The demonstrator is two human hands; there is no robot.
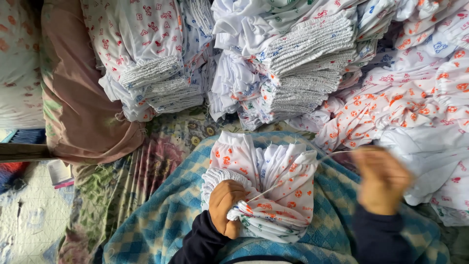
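My left hand point(225, 207) is closed around the gathered end of a folded bundle of white printed baby clothes point(273, 186) lying on a blue checked blanket point(161, 220). A thin white string point(293, 175) runs taut from that gathered end up to my right hand point(383, 180), which is blurred with motion and pinches the string's far end to the right of the bundle. Both my sleeves are dark.
Two tall stacks of folded white printed garments point(156, 63) point(293, 58) stand behind the bundle. A loose heap of orange-printed clothes point(415, 98) lies at the right. A pink cushion point(78, 98) sits at the left on a floral sheet point(146, 166).
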